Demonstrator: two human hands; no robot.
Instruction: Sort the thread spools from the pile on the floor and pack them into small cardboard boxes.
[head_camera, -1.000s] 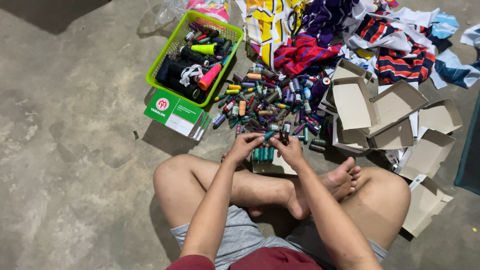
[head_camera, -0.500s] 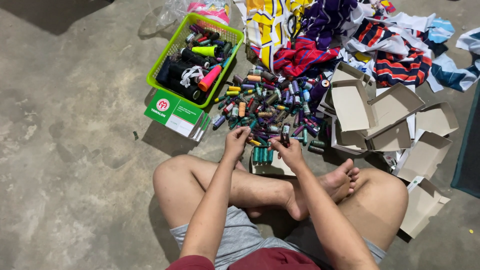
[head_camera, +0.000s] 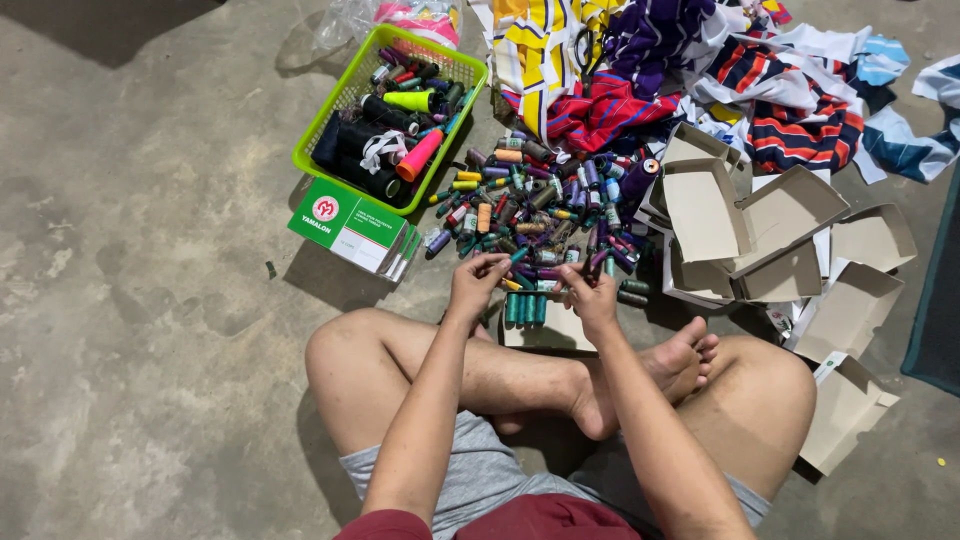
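Both hands have edged slightly forward over the last second, from the small box toward the near edge of the thread heap. At that edge the left hand pinches a teal thread spool between its fingertips, the spool tilted and sticking out toward the right hand. The right hand lies just beside it, fingers curled down among the spools; whether it grips one cannot be told.

Directly below the two hands, between them and the crossed legs, sits a small open cardboard box, pale and flat-sided, with a row of teal spools standing side by side at its far end.

The pile of thread spools spreads just beyond the box: small cylinders wound in purple, teal, orange, yellow and brown thread, lying every way on the rough grey concrete floor. Beyond the pile and to its left stands a lime-green plastic basket with a lattice wall, holding larger cones, mostly black, one neon yellow and one pink. A closed green-and-white carton lies against the basket's near corner.

Right of the pile lies a cluster of empty open cardboard boxes, matt and beige, flaps up. Past them is a heap of crumpled striped fabric in red, navy, yellow, purple and white.
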